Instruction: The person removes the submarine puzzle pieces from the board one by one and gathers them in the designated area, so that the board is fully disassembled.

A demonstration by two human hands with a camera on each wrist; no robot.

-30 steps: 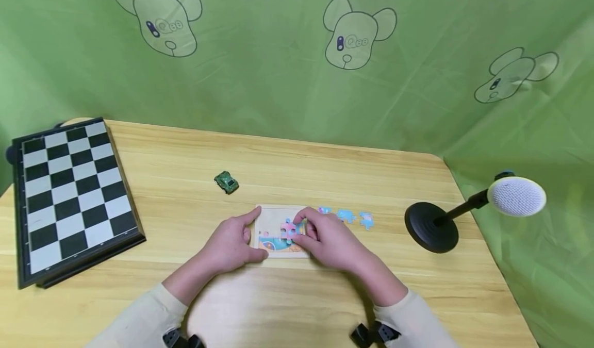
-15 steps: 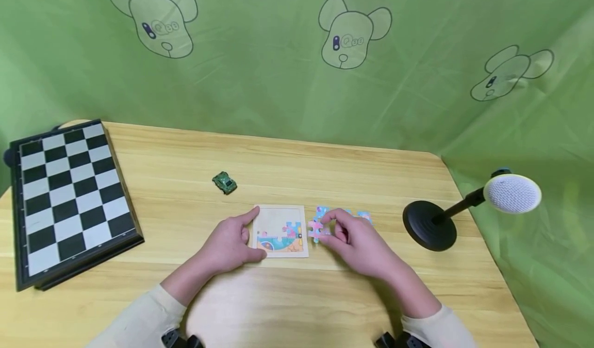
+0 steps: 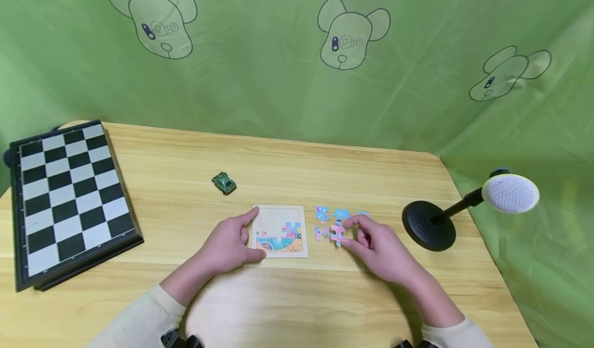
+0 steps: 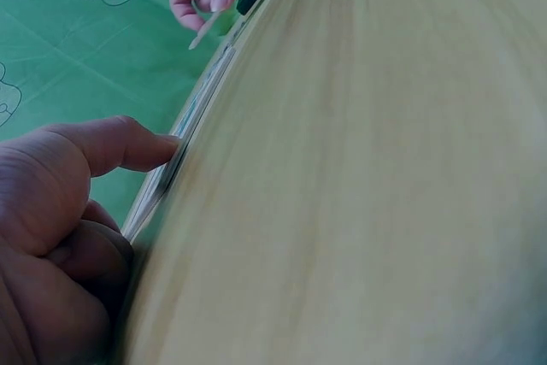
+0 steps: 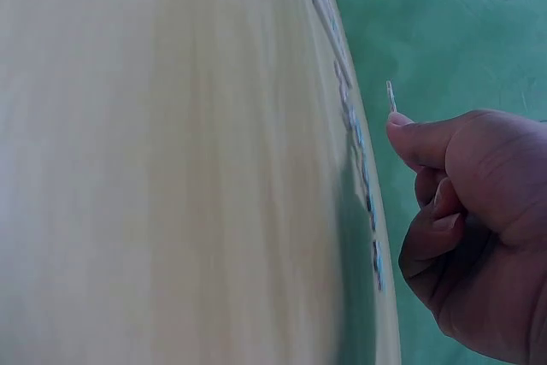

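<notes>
My left hand (image 3: 229,245) holds the left side of a square wooden jigsaw tray (image 3: 274,216), index finger at the upper corner and thumb at the lower one. Joined pieces fill the tray's lower part and right side; its upper left is bare wood. Between the thumb and index finger of my right hand (image 3: 382,247) is a pink puzzle piece (image 3: 337,233), to the right of the tray. The right wrist view shows this piece (image 5: 391,96) edge-on, raised over the table. Close by lie a pink-and-blue piece (image 3: 321,233) and blue pieces (image 3: 341,214), one partly behind my fingers.
Left on the wooden table (image 3: 297,301) lies a black-and-white chessboard (image 3: 76,188). A small green toy car (image 3: 224,183) sits behind the tray. At right stands a round-headed lamp (image 3: 510,193) on a black base. Green cloth (image 3: 260,80) hangs behind the table.
My right hand has moved right, away from over the tray, carrying the pink piece to the loose pieces. My left hand stays at the tray's left side.
</notes>
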